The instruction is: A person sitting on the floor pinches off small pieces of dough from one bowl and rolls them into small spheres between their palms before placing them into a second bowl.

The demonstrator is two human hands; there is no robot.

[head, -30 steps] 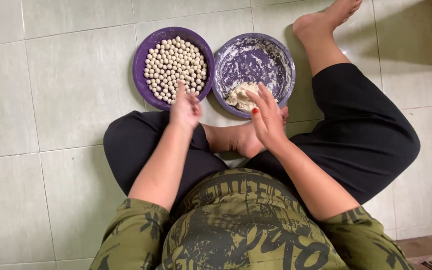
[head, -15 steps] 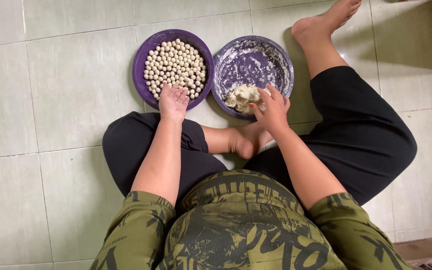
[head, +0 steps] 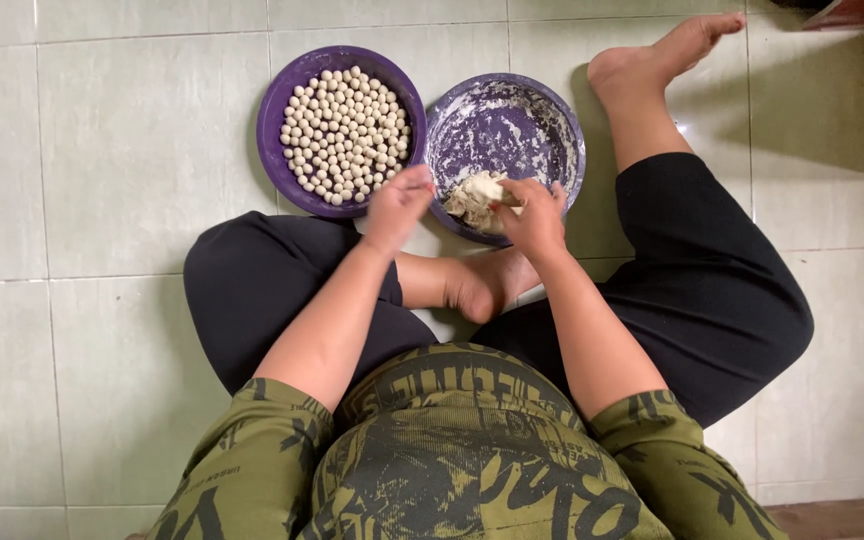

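Both hands have closed in: right hand (head: 530,215) pinches the dough lump (head: 476,196), left hand (head: 399,205) loosely curled, empty, just left of it.

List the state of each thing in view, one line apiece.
Left round purple bowl: upright, filled with small pale dough balls.
Right round purple bowl: upright, flour-smeared, mostly empty.
Pale dough lump: at the right bowl's near edge.
Right hand: pinching the lump.
Left hand: fingers curled, between the bowls.
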